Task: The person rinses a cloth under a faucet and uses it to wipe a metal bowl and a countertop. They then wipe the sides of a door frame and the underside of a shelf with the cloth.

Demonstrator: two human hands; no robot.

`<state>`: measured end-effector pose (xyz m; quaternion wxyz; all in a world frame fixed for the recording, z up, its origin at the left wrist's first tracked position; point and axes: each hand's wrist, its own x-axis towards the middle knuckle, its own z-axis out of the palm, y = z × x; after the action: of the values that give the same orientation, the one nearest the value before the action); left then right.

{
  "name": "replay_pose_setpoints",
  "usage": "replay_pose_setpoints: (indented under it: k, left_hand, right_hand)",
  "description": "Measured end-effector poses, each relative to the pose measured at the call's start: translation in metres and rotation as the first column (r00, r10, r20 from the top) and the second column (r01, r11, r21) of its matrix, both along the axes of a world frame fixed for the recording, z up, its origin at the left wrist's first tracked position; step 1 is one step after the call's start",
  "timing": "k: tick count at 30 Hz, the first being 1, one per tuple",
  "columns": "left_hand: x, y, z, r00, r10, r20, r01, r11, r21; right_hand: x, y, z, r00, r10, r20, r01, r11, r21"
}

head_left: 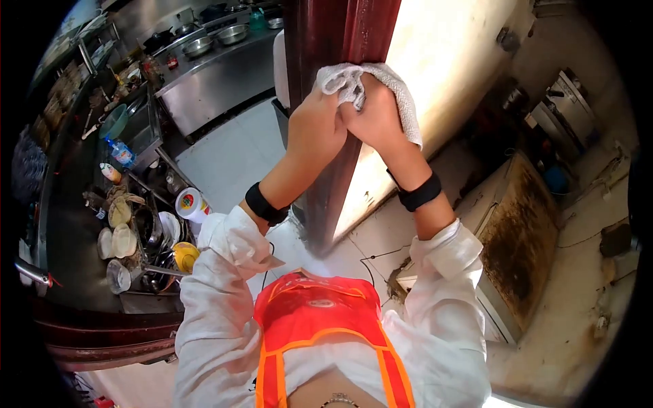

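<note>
Both my hands are raised in front of me against a dark red door frame edge (pixel 340 41). A white cloth (pixel 398 88) is draped over my right hand (pixel 377 119), whose fingers close on it. My left hand (pixel 314 129) presses against the right hand and grips the cloth's bunched end (pixel 340 78). Each wrist carries a black band. I wear white sleeves and a red-and-orange apron (pixel 316 313).
A steel counter (pixel 218 81) with metal bowls stands at the back left. A dark counter (pixel 75 224) at left holds bottles, cups and a sink full of dishes. A stained low cabinet (pixel 517 238) sits at right on a pale tiled floor (pixel 231 153).
</note>
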<state>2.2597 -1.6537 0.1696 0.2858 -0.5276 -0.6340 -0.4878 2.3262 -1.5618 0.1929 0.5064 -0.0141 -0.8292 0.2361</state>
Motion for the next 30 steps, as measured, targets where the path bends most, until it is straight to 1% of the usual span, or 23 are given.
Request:
replay_pose_setpoints:
  k: [1,2,4,5,6,8,9,11,13,15,16,17,18,19,20,22,24,26,28,29,30]
  left_hand:
    - [0.001,-0.001,-0.004,1.0,0.01,0.024,-0.01,1.0,-0.027]
    - [0.001,-0.002,-0.009,1.0,0.009,0.027,-0.008,1.0,-0.024]
    - [0.001,-0.004,-0.018,1.0,-0.002,0.017,0.003,0.998,-0.058]
    - [0.003,-0.007,-0.024,1.0,0.003,0.022,-0.002,0.998,-0.056]
    - [0.005,-0.007,-0.03,0.999,0.011,0.046,-0.007,0.996,-0.087]
    - [0.008,-0.009,-0.034,0.997,0.018,0.07,-0.009,0.993,-0.118]
    - [0.009,-0.01,-0.034,0.996,0.023,0.082,-0.011,0.989,-0.15]
    - [0.011,-0.013,-0.035,0.995,0.026,0.098,-0.007,0.982,-0.186]
    - [0.011,-0.014,-0.036,0.994,0.055,0.095,-0.025,0.955,-0.296]
    - [0.013,-0.016,-0.035,0.994,0.056,0.096,-0.025,0.957,-0.29]
    - [0.013,-0.017,-0.035,0.993,0.054,0.101,-0.023,0.958,-0.287]
    - [0.012,-0.019,-0.034,0.993,0.059,0.104,-0.026,0.958,-0.287]
    - [0.008,-0.019,-0.031,0.999,0.015,0.031,-0.008,0.976,-0.217]
    - [0.004,-0.016,-0.025,0.999,-0.023,-0.05,0.015,0.99,-0.143]
    - [0.001,-0.015,-0.011,0.999,-0.017,-0.051,0.01,0.99,-0.138]
    - [-0.008,-0.012,0.025,0.976,-0.016,-0.216,0.018,1.0,0.005]
    - [-0.022,-0.004,0.065,0.928,0.007,-0.373,0.061,0.984,0.17]
    - [-0.036,-0.001,0.101,0.834,0.205,-0.513,-0.104,0.97,0.218]
    - [-0.013,-0.012,0.146,0.847,0.093,-0.523,0.076,0.953,0.293]
    - [-0.009,-0.012,0.156,0.864,0.049,-0.501,0.125,0.943,0.308]
    - [-0.016,-0.008,0.155,0.865,0.049,-0.499,0.122,0.944,0.305]
  right_hand:
    - [0.001,-0.002,-0.003,1.0,-0.011,0.029,0.011,1.0,-0.021]
    - [0.004,-0.003,-0.006,0.999,-0.012,0.032,0.013,1.0,-0.018]
    - [0.006,-0.003,-0.014,0.995,-0.006,0.103,0.012,0.998,-0.061]
    - [0.005,-0.002,-0.025,0.997,0.037,0.071,-0.035,0.999,-0.037]
    - [0.005,-0.002,-0.03,0.996,0.04,0.075,-0.037,0.999,-0.037]
    - [0.007,-0.005,-0.036,0.988,0.031,0.15,-0.008,0.989,-0.148]
    - [0.007,-0.005,-0.038,0.995,0.033,0.097,-0.025,0.996,-0.085]
    - [0.008,-0.005,-0.043,0.995,0.042,0.096,-0.032,0.994,-0.101]
    - [0.009,-0.005,-0.046,0.994,0.055,0.095,-0.044,0.992,-0.115]
    - [0.01,-0.005,-0.045,0.996,0.078,0.041,-0.076,0.996,-0.046]
    - [0.011,-0.006,-0.044,0.996,0.083,0.041,-0.081,0.996,-0.045]
    - [0.013,-0.006,-0.041,0.992,0.125,0.029,-0.122,0.989,-0.086]
    - [0.015,-0.006,-0.038,0.986,0.167,0.017,-0.163,0.978,-0.128]
    - [0.016,-0.004,-0.031,0.989,0.132,0.068,-0.123,0.984,-0.126]
    - [0.02,-0.004,-0.016,0.987,0.059,0.149,-0.044,0.994,-0.104]
    - [0.015,0.0,0.015,0.993,-0.008,-0.117,0.022,0.992,0.126]
    - [0.02,-0.007,0.067,0.993,0.0,-0.117,0.01,0.996,0.083]
    - [0.014,0.005,0.113,0.955,0.124,-0.268,-0.03,0.943,0.33]
    - [0.022,-0.01,0.149,0.99,0.1,-0.1,-0.092,0.992,0.085]
    - [0.019,-0.005,0.161,0.992,0.108,-0.066,-0.099,0.987,0.128]
    - [0.019,-0.003,0.166,0.992,0.11,-0.064,-0.101,0.987,0.125]
